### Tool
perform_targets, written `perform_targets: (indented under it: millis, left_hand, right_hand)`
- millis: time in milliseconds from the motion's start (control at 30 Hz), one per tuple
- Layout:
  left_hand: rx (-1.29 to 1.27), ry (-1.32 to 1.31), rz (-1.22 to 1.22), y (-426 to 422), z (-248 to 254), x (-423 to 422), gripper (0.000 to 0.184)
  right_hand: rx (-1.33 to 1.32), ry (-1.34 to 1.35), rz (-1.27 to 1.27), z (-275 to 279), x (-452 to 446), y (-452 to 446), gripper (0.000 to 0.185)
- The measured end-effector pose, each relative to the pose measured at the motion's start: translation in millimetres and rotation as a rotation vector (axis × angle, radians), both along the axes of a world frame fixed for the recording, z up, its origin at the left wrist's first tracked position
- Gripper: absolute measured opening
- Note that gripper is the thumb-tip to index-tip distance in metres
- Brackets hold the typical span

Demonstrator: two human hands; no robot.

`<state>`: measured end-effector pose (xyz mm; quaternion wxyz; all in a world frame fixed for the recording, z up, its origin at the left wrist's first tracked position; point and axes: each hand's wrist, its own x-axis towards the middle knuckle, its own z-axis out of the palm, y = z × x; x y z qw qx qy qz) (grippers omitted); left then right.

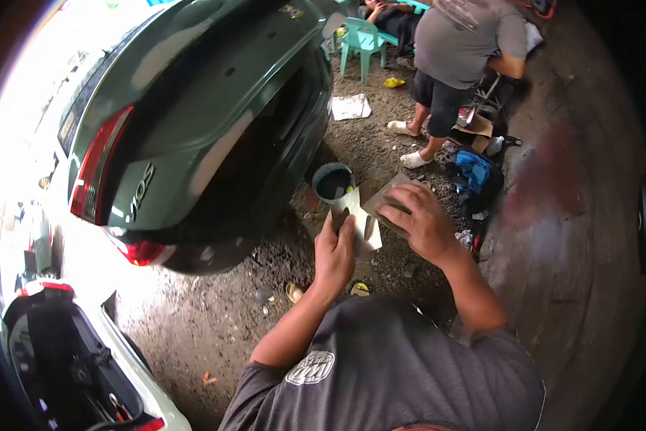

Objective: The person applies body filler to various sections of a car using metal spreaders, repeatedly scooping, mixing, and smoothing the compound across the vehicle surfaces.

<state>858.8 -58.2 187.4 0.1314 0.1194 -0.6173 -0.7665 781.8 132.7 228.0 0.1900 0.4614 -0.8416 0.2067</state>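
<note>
So nearest is the wearer's dark shirt [409, 359] with a white print [310, 368] on it, too blurry to read for sure. Past that, the left hand [334, 253] is clamped on a pale flat plate [369, 243], which sticks out ahead of the fingers. The right hand [418, 219] has its fingers over a grey flat plate [377, 204], held just beside the pale one; can't tell if they touch.

Pale plate kinda blocks part of a bucket [333, 166] on the dirt ground [194, 316]. Big green car [194, 108] crowds the left, badge looks like "VIOS". Right of the bucket there's some blue cloth [474, 171]. Further off, another person [456, 43] stands near a green plastic chair [362, 44].
</note>
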Motion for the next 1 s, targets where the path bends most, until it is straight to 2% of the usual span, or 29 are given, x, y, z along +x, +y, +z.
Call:
perform_targets:
  millis: [200, 300, 367, 400, 433, 467, 500, 600, 633, 700, 733, 800, 867, 967, 1000]
  left_hand:
    - [-0.155, 0.115, 0.234, 16.3, 1.4, -14.0, 0.024]
    - [-0.142, 0.164, 0.301, 17.0, 15.0, -13.3, 0.026]
    - [-0.228, 0.175, 0.298, 15.4, 24.9, -11.8, 0.027]
    - [-0.052, 0.114, 0.251, 19.2, 12.3, -11.2, 0.028]
    - [0.256, 0.116, 0.194, 25.0, 7.5, -11.6, 0.028]
    - [0.346, 0.067, 0.198, 28.8, 3.9, -8.9, 0.028]
    - [0.437, 0.022, 0.193, 34.2, 0.3, -5.7, 0.029]
    - [0.620, -0.028, 0.208, 35.8, -16.2, 6.8, 0.030]
    - [0.567, -0.079, 0.213, 32.9, -18.2, 13.2, 0.031]
    - [0.633, -0.156, 0.247, 31.9, -14.9, 26.9, 0.029]
    - [0.650, -0.139, 0.255, 29.5, -11.0, 32.8, 0.029]
    - [0.641, -0.131, 0.258, 21.4, 7.0, 45.6, 0.029]
    - [0.611, -0.128, 0.298, 11.0, 5.0, 60.2, 0.032]
    - [0.648, -0.153, 0.452, -5.7, 3.3, 89.4, 0.034]
    - [0.675, -0.155, 0.512, -10.1, 0.0, 100.3, 0.034]
  right_hand:
    - [-0.020, -0.112, 0.243, -23.3, 32.3, 0.6, 0.038]
    - [0.109, -0.244, 0.258, -42.8, 28.2, 18.8, 0.045]
    - [-0.179, -0.446, 0.223, -60.3, 27.2, 32.6, 0.062]
    - [-0.218, -0.357, 0.270, -42.7, 26.9, 29.6, 0.067]
    - [-0.263, -0.265, 0.305, -22.2, 29.1, 26.8, 0.072]
    - [-0.226, -0.227, 0.352, -9.3, 31.9, 24.0, 0.075]
    - [-0.204, -0.261, 0.379, -4.0, 36.5, 18.8, 0.070]
    - [-0.227, -0.349, 0.377, -24.1, 37.1, 13.0, 0.068]
    - [-0.205, -0.398, 0.341, -35.7, 33.2, 17.7, 0.065]
    - [-0.169, -0.505, 0.281, -67.5, 23.1, 30.2, 0.060]
    - [-0.041, -0.352, 0.215, -87.9, 16.8, 40.7, 0.053]
    - [-0.131, -0.494, 0.157, -136.0, 11.9, 56.4, 0.053]
    - [-0.225, -0.650, 0.060, -148.5, 13.3, 61.5, 0.055]
    - [-0.575, -1.315, -0.212, -170.4, 7.5, 41.3, 0.054]
    - [-0.649, -1.393, -0.148, -183.2, 0.5, 33.5, 0.055]
